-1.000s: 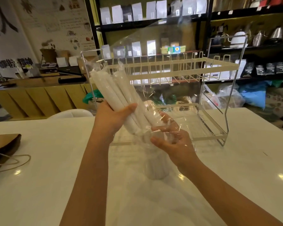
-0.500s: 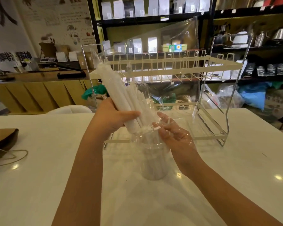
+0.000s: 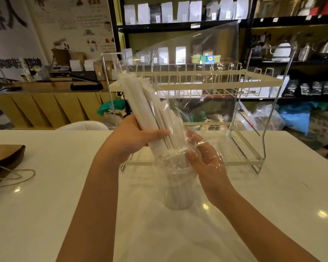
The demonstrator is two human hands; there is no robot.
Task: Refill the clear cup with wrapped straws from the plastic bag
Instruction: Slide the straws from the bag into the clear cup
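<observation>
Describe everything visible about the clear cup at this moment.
The clear cup stands upright on the white table, near the middle, in front of the rack. It looks like see-through plastic, and white wrapped straws reach down into it, tilted left. The plastic bag's film drapes over its rim. The right hand rests at the rim; the left hand grips the straws above it.

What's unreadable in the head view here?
- Clear cup: rim blurred behind the plastic bag film.
- Wrapped straws: count unclear, overlapping.
- Right hand: grip veiled by film.
- Brown paper bag: cut by left edge.
- Shelf labels: too small.
</observation>
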